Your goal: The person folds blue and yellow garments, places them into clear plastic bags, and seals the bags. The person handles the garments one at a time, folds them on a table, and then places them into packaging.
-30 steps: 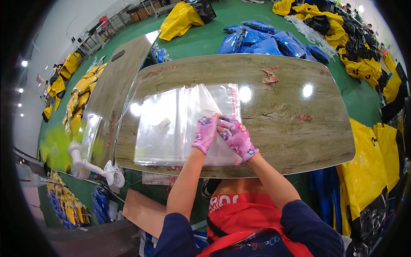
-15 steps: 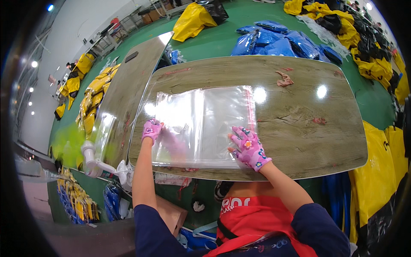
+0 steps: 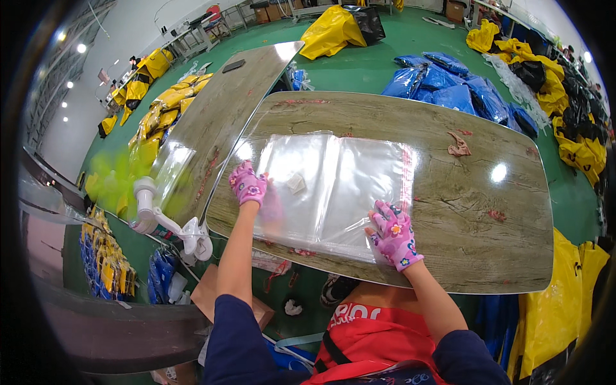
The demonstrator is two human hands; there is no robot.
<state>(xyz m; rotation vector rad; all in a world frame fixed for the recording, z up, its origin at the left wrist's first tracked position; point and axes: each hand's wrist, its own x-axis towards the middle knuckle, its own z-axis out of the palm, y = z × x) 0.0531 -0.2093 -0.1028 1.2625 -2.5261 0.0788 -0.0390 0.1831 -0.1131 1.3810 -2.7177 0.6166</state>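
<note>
Clear plastic bags [image 3: 359,183] with a red-striped right edge lie flat on the wood-patterned table, apparently in a stack. My left hand [image 3: 249,184], in a pink flowered fingerless glove, is at their left edge, thumb apart from the bent fingers, with no object visible in it. Close to it, a small whitish square [image 3: 296,183] shows on the plastic. My right hand [image 3: 394,234], gloved alike, rests with spread fingers on the bags' lower right corner.
The table [image 3: 475,224] carries a crumpled pinkish scrap [image 3: 459,145]. A second tabletop [image 3: 234,93] adjoins at left, with a dark phone-like object [image 3: 234,66] on it. A white fan [image 3: 146,199] with blurred green blades stands left. Blue packages [image 3: 455,90] and yellow sacks [image 3: 558,289] lie around.
The view has turned, so the table sits further right and lower. My left hand's fingers have loosened from a tighter curl. A whitish square now shows on the plastic. My right hand stays on the corner.
</note>
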